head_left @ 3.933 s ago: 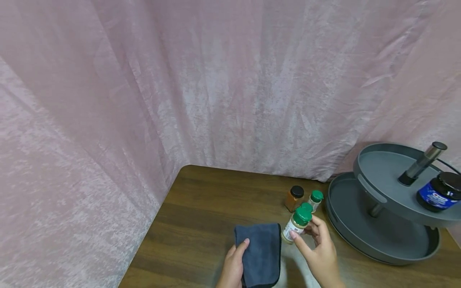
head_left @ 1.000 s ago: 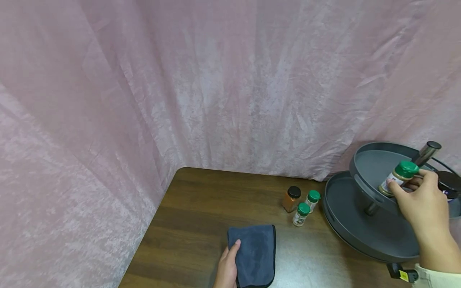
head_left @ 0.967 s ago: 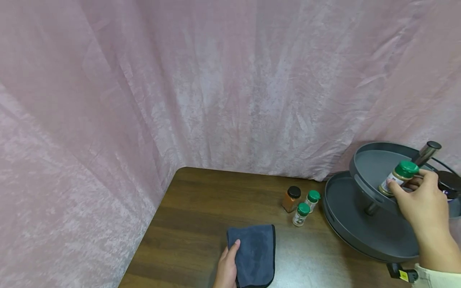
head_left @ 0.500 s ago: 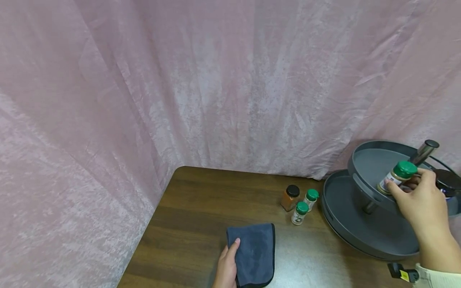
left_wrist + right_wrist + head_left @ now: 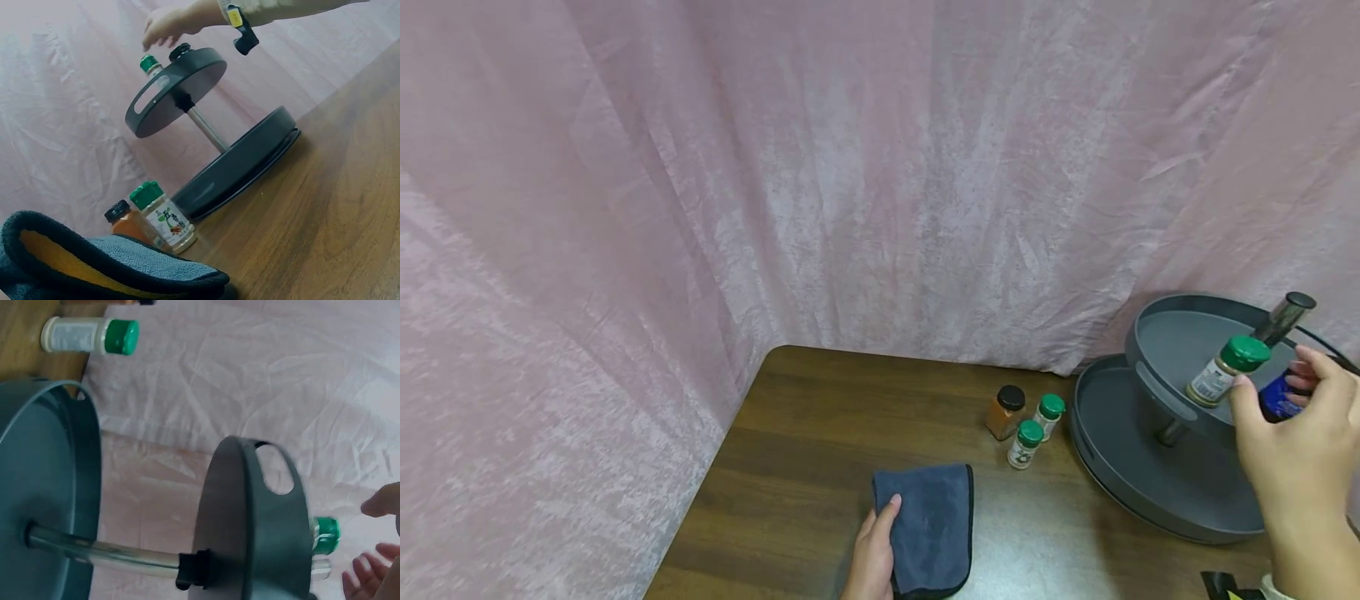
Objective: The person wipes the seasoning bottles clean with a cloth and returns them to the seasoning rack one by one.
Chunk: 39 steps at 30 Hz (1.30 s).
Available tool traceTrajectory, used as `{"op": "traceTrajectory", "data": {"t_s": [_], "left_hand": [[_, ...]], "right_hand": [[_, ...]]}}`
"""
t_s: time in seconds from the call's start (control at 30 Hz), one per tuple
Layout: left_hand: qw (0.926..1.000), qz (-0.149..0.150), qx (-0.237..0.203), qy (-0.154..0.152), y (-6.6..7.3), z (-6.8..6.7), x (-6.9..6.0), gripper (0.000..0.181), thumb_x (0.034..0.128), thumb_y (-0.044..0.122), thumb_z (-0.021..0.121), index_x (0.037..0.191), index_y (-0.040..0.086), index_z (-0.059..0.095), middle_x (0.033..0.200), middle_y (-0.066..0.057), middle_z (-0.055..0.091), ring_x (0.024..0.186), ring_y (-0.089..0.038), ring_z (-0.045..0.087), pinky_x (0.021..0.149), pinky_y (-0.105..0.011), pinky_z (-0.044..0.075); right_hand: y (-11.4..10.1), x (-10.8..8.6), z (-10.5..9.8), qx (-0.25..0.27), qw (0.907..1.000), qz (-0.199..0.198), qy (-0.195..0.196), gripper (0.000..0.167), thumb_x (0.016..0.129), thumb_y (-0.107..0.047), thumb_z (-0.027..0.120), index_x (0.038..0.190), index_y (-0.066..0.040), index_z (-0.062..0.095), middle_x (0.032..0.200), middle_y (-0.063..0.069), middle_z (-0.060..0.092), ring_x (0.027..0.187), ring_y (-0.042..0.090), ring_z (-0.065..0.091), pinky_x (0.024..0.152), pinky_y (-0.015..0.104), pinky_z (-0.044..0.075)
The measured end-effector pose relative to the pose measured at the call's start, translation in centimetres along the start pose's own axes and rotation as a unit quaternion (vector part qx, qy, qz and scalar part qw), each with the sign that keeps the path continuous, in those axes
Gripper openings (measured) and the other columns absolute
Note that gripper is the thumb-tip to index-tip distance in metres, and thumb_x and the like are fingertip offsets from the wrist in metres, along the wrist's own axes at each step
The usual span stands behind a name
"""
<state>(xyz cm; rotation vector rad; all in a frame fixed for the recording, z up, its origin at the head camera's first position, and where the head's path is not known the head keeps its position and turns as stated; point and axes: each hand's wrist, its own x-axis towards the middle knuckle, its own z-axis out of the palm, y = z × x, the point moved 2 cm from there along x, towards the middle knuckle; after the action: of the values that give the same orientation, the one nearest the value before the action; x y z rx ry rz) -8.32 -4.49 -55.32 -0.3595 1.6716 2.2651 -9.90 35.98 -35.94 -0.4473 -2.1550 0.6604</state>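
On the upper tier of a grey two-tier stand, a green-capped shaker bottle stands beside the metal post. Just right of that bottle is the right hand, thumb and fingers spread apart and holding nothing; the right wrist view shows a gap between this hand and the green cap. Behind its fingers a dark jar with a blue label is partly hidden. The left hand grips the left edge of a folded grey-blue cloth, thumb on top.
An orange spice jar with a black cap and two green-capped bottles, one behind and one in front, stand left of the stand's lower tier. A pink curtain hangs behind the wooden table.
The right hand carried the green-capped bottle from above the table to the upper tier, then let it go and moved right. The left hand still holds the cloth.
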Motion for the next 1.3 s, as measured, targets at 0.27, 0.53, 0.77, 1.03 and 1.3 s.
{"op": "traceTrajectory", "data": {"t_s": [0.27,0.53,0.77,1.03,1.3], "left_hand": [[0.9999,0.003,-0.008,0.007,0.0,-0.1,0.0,0.068,0.1045,0.047,0.049,0.153,0.001,0.037,0.148,-0.015,0.054,0.127,-0.019,0.054,0.101,-0.027,0.043],[1.0,0.0,-0.007,0.002,-0.2,-0.1,-0.1,0.07,0.1034,0.047,0.051,0.152,-0.001,0.038,0.147,-0.017,0.055,0.127,-0.02,0.055,0.105,-0.031,0.043],[1.0,0.003,-0.005,-0.001,-0.2,0.0,-0.3,0.071,0.1034,0.047,0.051,0.153,-0.001,0.037,0.148,-0.017,0.054,0.128,-0.02,0.054,0.101,-0.026,0.043],[0.9999,0.001,-0.012,0.001,-0.3,-0.2,-0.5,0.067,0.1045,0.045,0.05,0.152,-0.001,0.038,0.144,-0.016,0.057,0.124,-0.018,0.057,0.099,-0.025,0.044],[0.9999,-0.003,-0.016,0.0,-0.2,-0.4,-0.7,0.067,0.1044,0.045,0.05,0.152,0.0,0.038,0.141,-0.013,0.059,0.121,-0.016,0.058,0.098,-0.025,0.045]], "right_hand": [[-2.2,-2.3,2.3,0.033,0.9894,-0.118,-0.079,0.035,0.086,-0.003,0.07,0.119,0.006,0.065,0.125,0.028,0.054,0.115,0.028,0.052,0.1,0.039,0.038],[-3.3,-2.9,4.7,-0.016,0.9686,-0.135,-0.208,0.055,0.096,-0.019,0.066,0.141,0.009,0.05,0.148,0.035,0.04,0.132,0.059,0.037,0.105,0.074,0.028],[-3.7,-3.1,5.4,-0.073,0.9592,-0.144,-0.232,0.066,0.095,-0.025,0.066,0.139,0.018,0.044,0.144,0.041,0.041,0.129,0.061,0.039,0.106,0.074,0.026],[-3.2,-3.6,5.2,-0.089,0.9586,-0.14,-0.232,0.065,0.094,-0.025,0.067,0.139,0.017,0.045,0.144,0.039,0.044,0.127,0.06,0.04,0.106,0.073,0.025],[-2.7,-4.1,4.4,-0.088,0.9614,-0.141,-0.219,0.064,0.094,-0.025,0.068,0.143,0.01,0.046,0.139,0.037,0.046,0.123,0.059,0.04,0.107,0.072,0.023]]}}
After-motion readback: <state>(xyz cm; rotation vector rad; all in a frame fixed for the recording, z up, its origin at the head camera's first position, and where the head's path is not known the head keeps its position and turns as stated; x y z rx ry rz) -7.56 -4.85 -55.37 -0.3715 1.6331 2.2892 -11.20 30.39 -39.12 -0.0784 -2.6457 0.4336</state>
